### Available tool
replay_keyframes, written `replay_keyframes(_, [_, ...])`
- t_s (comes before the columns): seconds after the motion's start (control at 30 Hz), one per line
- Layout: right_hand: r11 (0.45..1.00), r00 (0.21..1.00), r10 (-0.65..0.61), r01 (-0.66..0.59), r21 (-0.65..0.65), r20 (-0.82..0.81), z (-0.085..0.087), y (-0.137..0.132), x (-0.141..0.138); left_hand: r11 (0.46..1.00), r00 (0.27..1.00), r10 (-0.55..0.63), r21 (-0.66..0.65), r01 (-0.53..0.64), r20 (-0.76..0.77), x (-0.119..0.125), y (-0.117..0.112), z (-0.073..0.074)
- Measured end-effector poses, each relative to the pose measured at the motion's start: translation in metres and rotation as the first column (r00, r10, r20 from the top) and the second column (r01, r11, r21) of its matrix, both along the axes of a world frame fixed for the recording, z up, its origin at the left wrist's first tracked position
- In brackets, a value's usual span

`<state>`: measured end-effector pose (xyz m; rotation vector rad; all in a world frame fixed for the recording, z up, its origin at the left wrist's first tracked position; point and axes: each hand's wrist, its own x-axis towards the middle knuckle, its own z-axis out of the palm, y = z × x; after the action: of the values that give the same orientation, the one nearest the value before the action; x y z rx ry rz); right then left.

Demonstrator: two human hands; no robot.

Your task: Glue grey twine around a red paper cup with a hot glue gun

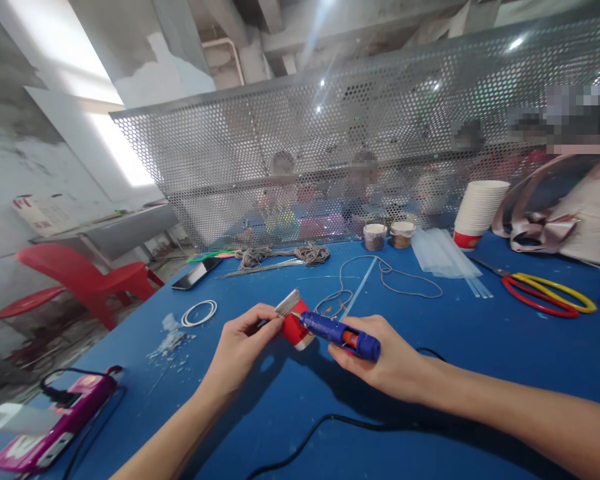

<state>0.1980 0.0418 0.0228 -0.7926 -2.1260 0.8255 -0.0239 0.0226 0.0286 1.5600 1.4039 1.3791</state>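
Observation:
My left hand (245,340) is closed on a small red paper cup (295,327) lying on its side, its upper part wrapped in grey cord. My right hand (380,357) grips a blue glue gun (340,333) whose nozzle touches the cup's side. Both hands hover just above the blue table (480,347). The gun's black cable (310,433) trails toward me across the table.
A pink power strip (55,420) lies at the near left. Beyond the hands are a white ring (199,312), a phone (196,273), cord bundles (280,255), two small jars (387,235), glue sticks (445,257), stacked cups (480,210), scissors (545,293) and a pink bag (570,213). People sit behind a perforated screen (380,147).

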Motion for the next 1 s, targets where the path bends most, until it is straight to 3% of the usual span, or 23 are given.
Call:
replay_keyframes(0.13, [1.0, 1.0, 0.006, -0.007, 0.03, 0.01, -0.002, 0.0, -0.001, 1.0, 1.0, -0.012, -0.001, 0.012, 0.024, 0.0, -0.001, 0.0])
replay_keyframes(0.37, [0.999, 1.0, -0.012, 0.011, -0.044, -0.02, 0.002, 0.001, 0.001, 1.0, 0.999, -0.007, -0.019, 0.008, 0.048, -0.001, -0.001, -0.001])
replay_keyframes(0.57, [1.0, 1.0, 0.01, -0.01, 0.01, -0.019, 0.001, -0.002, -0.001, 1.0, 0.998, -0.014, 0.005, 0.014, 0.057, -0.003, 0.001, -0.003])
replay_keyframes(0.87, [0.98, 0.993, -0.019, -0.005, -0.2, -0.115, 0.007, 0.003, 0.002, 0.998, 0.992, -0.057, 0.012, 0.056, 0.113, -0.007, 0.002, -0.006])
replay_keyframes(1.0, [0.973, 0.993, -0.014, -0.015, -0.232, -0.12, 0.009, 0.001, 0.002, 0.999, 0.993, -0.041, 0.029, 0.038, 0.108, -0.009, 0.003, -0.007])
